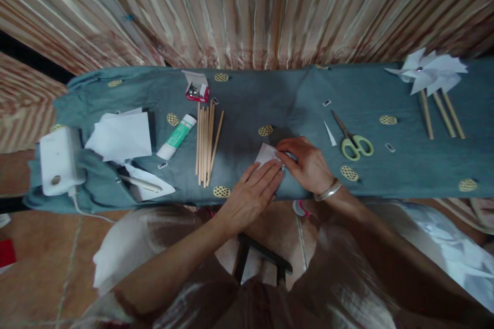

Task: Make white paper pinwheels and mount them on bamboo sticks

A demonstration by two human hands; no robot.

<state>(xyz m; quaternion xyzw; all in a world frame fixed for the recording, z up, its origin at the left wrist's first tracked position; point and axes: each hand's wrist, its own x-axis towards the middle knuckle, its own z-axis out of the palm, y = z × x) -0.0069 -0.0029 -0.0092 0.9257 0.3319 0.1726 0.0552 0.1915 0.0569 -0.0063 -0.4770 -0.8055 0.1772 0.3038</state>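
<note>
A small piece of white paper (266,153) lies on the cloth in front of me, partly hidden under my hands. My left hand (257,187) rests on it with fingers stretched out flat, pressing it down. The thumb and fingers of my right hand (303,163) pinch together at the paper's right edge; a bracelet circles that wrist. To the right of this hand, green-handled scissors (351,139) lie with blades pointing away, beside a thin white paper sliver (330,133).
A bundle of wooden sticks (206,144), a glue tube (176,137) and a small red box (197,92) of shiny metal pieces lie left. Farther left are white paper sheets (123,136), a pen (141,183) and a white corded device (59,161). White paper pinwheels (430,71) lie far right.
</note>
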